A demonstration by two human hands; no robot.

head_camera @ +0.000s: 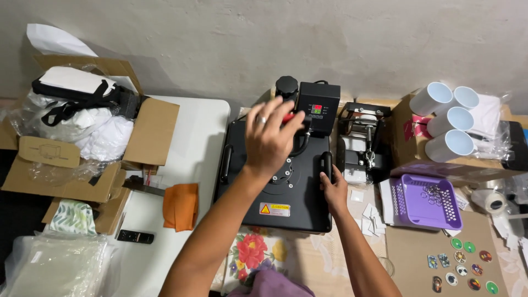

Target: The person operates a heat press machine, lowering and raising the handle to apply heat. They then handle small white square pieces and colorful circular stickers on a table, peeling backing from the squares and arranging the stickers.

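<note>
Cloth (pixel 250 253) with flowers lay nearest me, under the press (pixel 275 181) on the table. My right hand (pixel 335 190) gripped its side handle (pixel 326 165); my left hand (pixel 269 137) (ring on one finger) closed around the red-tipped lever (pixel 288 116) by the controller (pixel 319 107).

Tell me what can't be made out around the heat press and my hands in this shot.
- Head view: what the left hand touches on the heat press; the hand covers it, only a bit of red shows.
- Controller display: too small to read.
- Right hand fingertips: curled over the press's side handle, hidden.
- Round badges: pictures too small.
- Purple cloth: cut off by the bottom edge.
</note>
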